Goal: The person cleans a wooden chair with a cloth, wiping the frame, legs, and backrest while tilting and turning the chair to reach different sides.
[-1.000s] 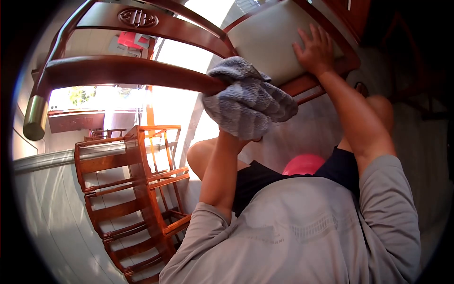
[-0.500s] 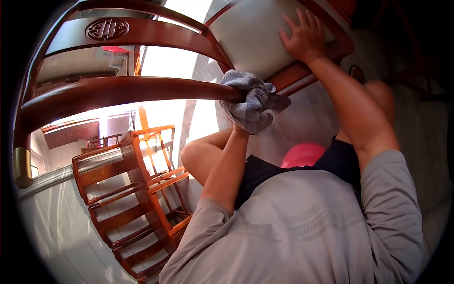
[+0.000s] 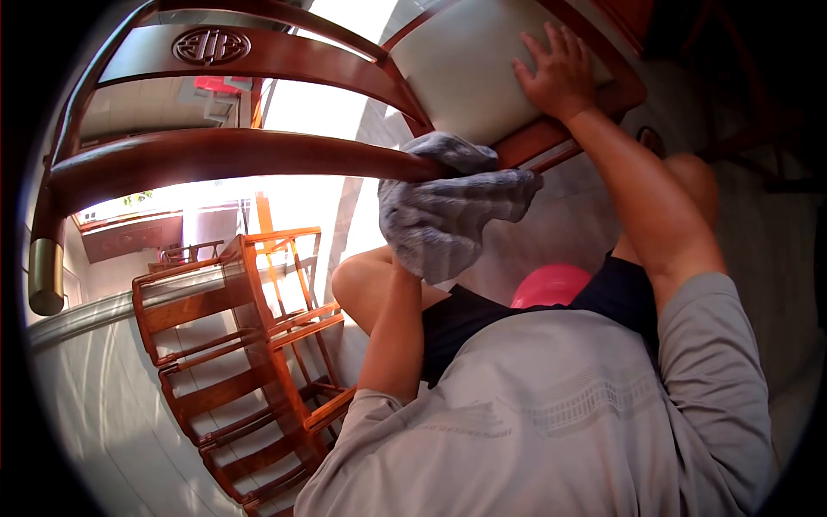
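A reddish-brown wooden chair (image 3: 233, 160) lies tipped over in front of me, its back legs and carved backrest stretching to the left. A grey cloth (image 3: 439, 215) is wrapped around the chair's leg near the seat. My left hand (image 3: 407, 263) is under that cloth, its fingers covered by the fabric. On the pale seat cushion (image 3: 465, 73) my right hand (image 3: 560, 76) lies flat near the front edge, fingers spread and holding nothing.
Stacked wooden chairs (image 3: 250, 353) stand at the lower left beside a pale panelled wall (image 3: 103, 414). A pink round object (image 3: 551, 285) is between my legs. Dark furniture is at the right, and sunlight falls on the floor behind the chair.
The cloth and my left hand went right along the wood, then came back slightly left and down, with the cloth more spread out. My right hand stays on the seat. The view shifted a little.
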`<state>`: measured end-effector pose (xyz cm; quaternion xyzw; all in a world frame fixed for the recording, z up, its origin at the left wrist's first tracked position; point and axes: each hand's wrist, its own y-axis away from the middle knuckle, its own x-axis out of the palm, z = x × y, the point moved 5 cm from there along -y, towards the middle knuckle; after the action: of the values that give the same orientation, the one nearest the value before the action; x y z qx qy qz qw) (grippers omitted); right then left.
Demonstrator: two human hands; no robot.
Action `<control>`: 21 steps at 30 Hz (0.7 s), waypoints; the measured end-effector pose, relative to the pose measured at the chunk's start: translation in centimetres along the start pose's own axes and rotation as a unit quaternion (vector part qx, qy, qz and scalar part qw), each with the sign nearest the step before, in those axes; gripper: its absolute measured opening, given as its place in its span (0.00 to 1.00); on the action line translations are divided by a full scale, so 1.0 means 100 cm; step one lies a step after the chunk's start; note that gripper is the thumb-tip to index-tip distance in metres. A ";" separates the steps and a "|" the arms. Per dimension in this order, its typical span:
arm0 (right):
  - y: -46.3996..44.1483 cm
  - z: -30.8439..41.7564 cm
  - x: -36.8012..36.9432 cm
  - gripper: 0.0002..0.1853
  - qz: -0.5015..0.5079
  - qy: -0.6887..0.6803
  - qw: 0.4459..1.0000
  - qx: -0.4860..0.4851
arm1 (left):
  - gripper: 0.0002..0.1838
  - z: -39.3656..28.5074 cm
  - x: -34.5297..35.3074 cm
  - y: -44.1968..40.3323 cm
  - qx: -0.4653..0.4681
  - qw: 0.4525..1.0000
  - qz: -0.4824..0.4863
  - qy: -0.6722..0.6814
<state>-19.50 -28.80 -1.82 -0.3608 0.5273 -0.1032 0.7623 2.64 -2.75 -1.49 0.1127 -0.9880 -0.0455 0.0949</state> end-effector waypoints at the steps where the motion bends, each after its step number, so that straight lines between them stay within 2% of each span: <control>1: -0.001 0.000 0.000 0.28 0.002 -0.002 1.000 0.002 | 0.31 -0.015 -0.003 0.008 -0.005 0.998 -0.014 -0.067; 3: -0.002 0.000 0.000 0.28 0.006 0.002 1.000 0.004 | 0.31 -0.046 -0.011 0.027 -0.025 0.963 -0.037 -0.264; 5: -0.001 0.000 0.001 0.28 0.010 0.013 1.000 0.004 | 0.32 -0.073 -0.014 0.045 -0.056 0.851 -0.044 -0.520; 7: -0.001 0.000 0.001 0.28 0.008 0.016 1.000 0.001 | 0.32 -0.087 -0.013 0.056 -0.085 0.727 -0.041 -0.681; 8: -0.002 0.001 0.001 0.28 0.008 0.018 1.000 -0.001 | 0.33 -0.085 -0.015 0.058 -0.102 0.705 -0.047 -0.700; 9: -0.003 0.002 0.001 0.28 0.006 0.018 1.000 -0.003 | 0.33 -0.081 -0.017 0.056 -0.110 0.707 -0.051 -0.696; 11: -0.002 0.002 0.000 0.28 0.004 0.020 1.000 -0.007 | 0.37 -0.056 -0.032 0.062 -0.153 0.764 -0.085 -0.621; 13: -0.002 0.000 0.002 0.28 -0.002 0.026 1.000 -0.010 | 0.35 -0.034 -0.023 0.045 -0.109 0.798 -0.077 -0.588; 14: -0.001 0.001 0.003 0.28 -0.005 0.029 0.999 -0.013 | 0.34 -0.019 -0.010 0.032 -0.049 0.799 -0.043 -0.598; 16: -0.004 0.002 0.000 0.28 0.010 0.029 1.000 -0.006 | 0.31 0.015 0.018 0.005 0.068 0.769 0.025 -0.635; 17: -0.005 0.002 -0.002 0.28 0.017 0.029 0.999 -0.002 | 0.30 0.031 0.031 -0.005 0.104 0.733 0.052 -0.671; 19: -0.004 0.003 -0.002 0.28 0.014 0.031 0.999 -0.005 | 0.28 0.046 0.057 -0.014 0.150 0.645 0.096 -0.743; 21: -0.005 -0.004 -0.004 0.28 0.008 0.033 0.999 -0.008 | 0.27 0.052 0.054 -0.014 0.163 0.609 0.112 -0.768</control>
<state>-19.87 -29.13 -1.27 -0.3587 0.5558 -0.1049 0.7425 -3.27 -5.04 -5.82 -0.0617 -0.6944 0.0570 -0.7147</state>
